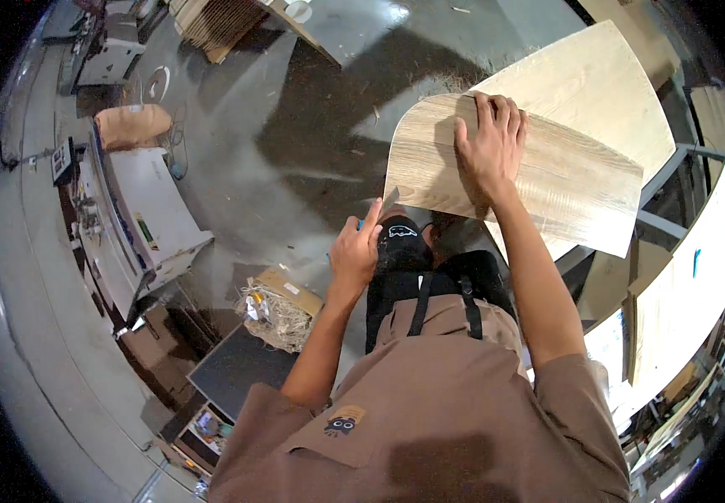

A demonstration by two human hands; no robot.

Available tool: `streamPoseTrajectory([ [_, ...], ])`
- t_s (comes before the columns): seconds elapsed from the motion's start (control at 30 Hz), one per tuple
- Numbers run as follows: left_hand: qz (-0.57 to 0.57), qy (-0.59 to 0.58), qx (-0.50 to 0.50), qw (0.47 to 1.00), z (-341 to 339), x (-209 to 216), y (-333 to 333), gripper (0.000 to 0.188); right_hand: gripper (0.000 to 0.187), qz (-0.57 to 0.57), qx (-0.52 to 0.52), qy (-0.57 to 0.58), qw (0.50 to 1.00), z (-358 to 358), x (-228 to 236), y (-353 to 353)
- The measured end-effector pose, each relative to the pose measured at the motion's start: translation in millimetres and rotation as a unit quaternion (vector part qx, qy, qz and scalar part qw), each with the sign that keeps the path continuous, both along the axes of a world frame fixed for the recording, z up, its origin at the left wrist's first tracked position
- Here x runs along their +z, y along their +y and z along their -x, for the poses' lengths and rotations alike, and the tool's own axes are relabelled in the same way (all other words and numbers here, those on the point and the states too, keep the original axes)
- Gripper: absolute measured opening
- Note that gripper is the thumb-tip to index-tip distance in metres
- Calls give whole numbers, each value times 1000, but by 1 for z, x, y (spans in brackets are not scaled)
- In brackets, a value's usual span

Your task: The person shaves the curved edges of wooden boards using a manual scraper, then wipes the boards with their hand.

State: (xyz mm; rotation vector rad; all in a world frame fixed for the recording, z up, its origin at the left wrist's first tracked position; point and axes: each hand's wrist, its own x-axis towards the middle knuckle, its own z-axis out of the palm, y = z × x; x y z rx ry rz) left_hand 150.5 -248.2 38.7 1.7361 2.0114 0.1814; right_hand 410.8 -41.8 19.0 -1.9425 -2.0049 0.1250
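Observation:
A wood-grain board (576,189) with a rounded left end lies over a paler curved wooden panel (584,84), in front of me to the right. My right hand (495,151) rests flat on the board's upper face, fingers stretched out. Closed around a hand tool, my left hand (354,256) is beside the board's lower left corner. The tool's flat metal blade (391,200) points up toward that corner; some blue shows at its grip. Whether it is a file or a knife I cannot tell, nor whether its blade touches the edge.
Metal frame bars (660,222) show beneath the boards. More pale boards (681,310) are at the right. A white cabinet-like unit (157,193) stands left, near a heap of wood shavings (283,323) on a dark surface (241,369). Slatted wood (215,25) lies ahead.

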Motion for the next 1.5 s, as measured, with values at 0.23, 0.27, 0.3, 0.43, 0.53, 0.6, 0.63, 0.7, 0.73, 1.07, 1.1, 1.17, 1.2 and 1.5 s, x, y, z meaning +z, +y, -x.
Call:
streamPoseTrajectory([
  [0.23,-14,33,-71,997,12,-5,11,51,67,-12,5,17,1000,-13,-8,6],
  [0.27,-12,31,-74,997,13,-3,14,51,67,-10,-3,20,1000,-14,-8,6],
  [0.3,-9,27,-77,997,14,-2,17,51,68,-9,1,25,1000,-15,-7,6],
  [0.43,18,47,-100,994,19,-1,34,51,67,-3,-5,25,1000,-15,-7,6],
  [0.53,-63,71,-111,989,17,0,54,50,68,2,-10,37,999,-15,-4,8],
  [0.6,-26,56,-111,992,18,4,75,52,69,16,-11,41,999,-14,-1,8],
  [0.63,-46,51,-117,991,16,3,87,53,70,21,-10,38,999,-15,-1,8],
  [0.7,-56,56,-131,988,15,-1,112,54,71,19,-14,39,999,-15,-1,8],
  [0.73,-65,60,-140,986,15,-4,124,55,71,17,-11,40,999,-16,-1,9],
  [1.07,-22,43,-324,945,23,-9,259,53,72,53,-34,40,997,-18,7,9],
  [1.1,-43,44,-359,931,20,-8,272,53,73,55,-29,47,997,-18,6,9],
  [1.17,-59,35,-413,908,16,-9,293,54,73,74,-27,57,995,-19,7,9],
  [1.2,-58,33,-420,905,16,-8,297,54,73,76,-35,56,995,-21,7,6],
  [1.5,-25,30,-437,899,13,-5,299,55,94,67,-398,-14,915,-122,-16,-119],
])
